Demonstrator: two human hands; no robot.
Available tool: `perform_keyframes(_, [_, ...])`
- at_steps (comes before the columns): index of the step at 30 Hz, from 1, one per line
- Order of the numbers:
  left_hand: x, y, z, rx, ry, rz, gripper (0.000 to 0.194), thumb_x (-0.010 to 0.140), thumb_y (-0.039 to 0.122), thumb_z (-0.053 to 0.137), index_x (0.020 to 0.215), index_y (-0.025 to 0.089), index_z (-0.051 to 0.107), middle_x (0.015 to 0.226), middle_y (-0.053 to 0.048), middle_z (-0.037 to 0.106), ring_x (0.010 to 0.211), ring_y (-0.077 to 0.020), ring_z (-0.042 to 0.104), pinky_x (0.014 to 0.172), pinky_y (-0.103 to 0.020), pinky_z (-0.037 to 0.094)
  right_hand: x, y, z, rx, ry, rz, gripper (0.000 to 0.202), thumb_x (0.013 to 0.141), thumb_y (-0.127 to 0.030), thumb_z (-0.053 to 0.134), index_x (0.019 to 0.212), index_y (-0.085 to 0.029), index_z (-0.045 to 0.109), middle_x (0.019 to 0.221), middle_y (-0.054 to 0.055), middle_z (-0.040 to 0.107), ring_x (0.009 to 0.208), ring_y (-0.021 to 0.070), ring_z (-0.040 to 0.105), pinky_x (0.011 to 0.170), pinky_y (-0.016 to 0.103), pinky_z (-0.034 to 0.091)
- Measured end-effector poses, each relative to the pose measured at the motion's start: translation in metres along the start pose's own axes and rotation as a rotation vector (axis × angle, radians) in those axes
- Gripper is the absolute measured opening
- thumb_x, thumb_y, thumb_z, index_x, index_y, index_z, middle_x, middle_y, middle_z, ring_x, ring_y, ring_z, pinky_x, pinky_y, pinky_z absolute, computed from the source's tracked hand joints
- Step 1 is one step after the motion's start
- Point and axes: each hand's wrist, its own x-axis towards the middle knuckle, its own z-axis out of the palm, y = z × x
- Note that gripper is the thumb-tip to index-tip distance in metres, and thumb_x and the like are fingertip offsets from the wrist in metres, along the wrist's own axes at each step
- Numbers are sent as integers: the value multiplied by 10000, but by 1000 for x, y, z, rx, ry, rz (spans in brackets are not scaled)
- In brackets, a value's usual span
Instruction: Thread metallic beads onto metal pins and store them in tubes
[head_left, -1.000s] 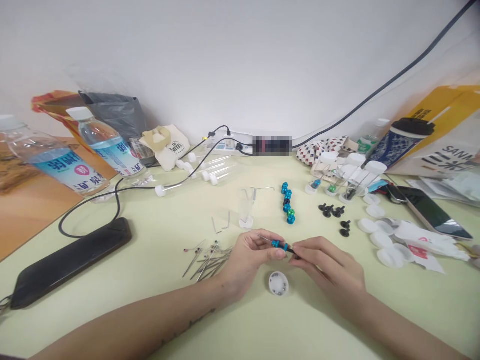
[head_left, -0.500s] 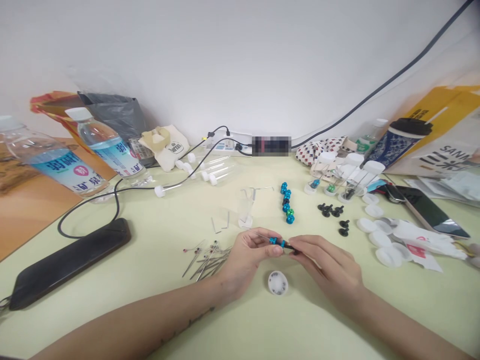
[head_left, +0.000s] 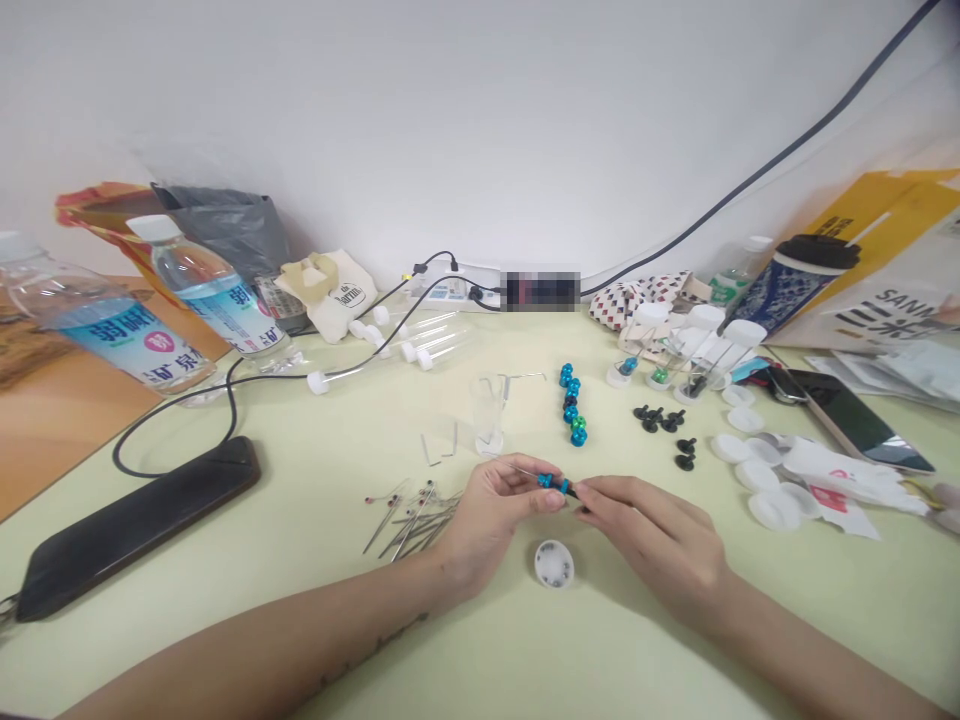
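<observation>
Over a pale green table, a little blue and black piece points from left to right, the left hand pinching its blue part and the right hand pinching its dark end.

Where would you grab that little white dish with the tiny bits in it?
I'd pinch the dish by opposite sides of its rim, probably coming from the wearer's side, since the left hand and right hand are just beyond it. It is round, shallow and open upward, with small bits inside, so keeping it level seems wise.
</observation>
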Motion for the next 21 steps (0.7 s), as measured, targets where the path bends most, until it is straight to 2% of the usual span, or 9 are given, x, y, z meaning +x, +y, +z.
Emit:
perform_keyframes(7, [0,0,0,-3,-25,1,205,653,162,807,833,163,708,791,-16,716,748,-120,634,796,-260,461,5,-3,2,14,32,19,277,842,-43,589,1088,-164,634,907,80,697,786,146,681,673,229,598])
perform_keyframes(12, [0,-4,-2,2,-32,34,191,677,149,793,845,161,702,799,-11,715,759,-107,631,785,-237,462,13,-7,0,23,80,-3,204,841,-47,604,1020,-133,649,850,89,701,726,137,682,640,209,590])
perform_keyframes(21, [-1,-5,-2,62,-11,61,205,677,155,796,855,157,694,822,-25,733,763,-113,646,765,-233,493,15,-9,1,123,85,124,159,851,-125,624,991,-175,679,814,50,722,665,124,685,580,188,569])
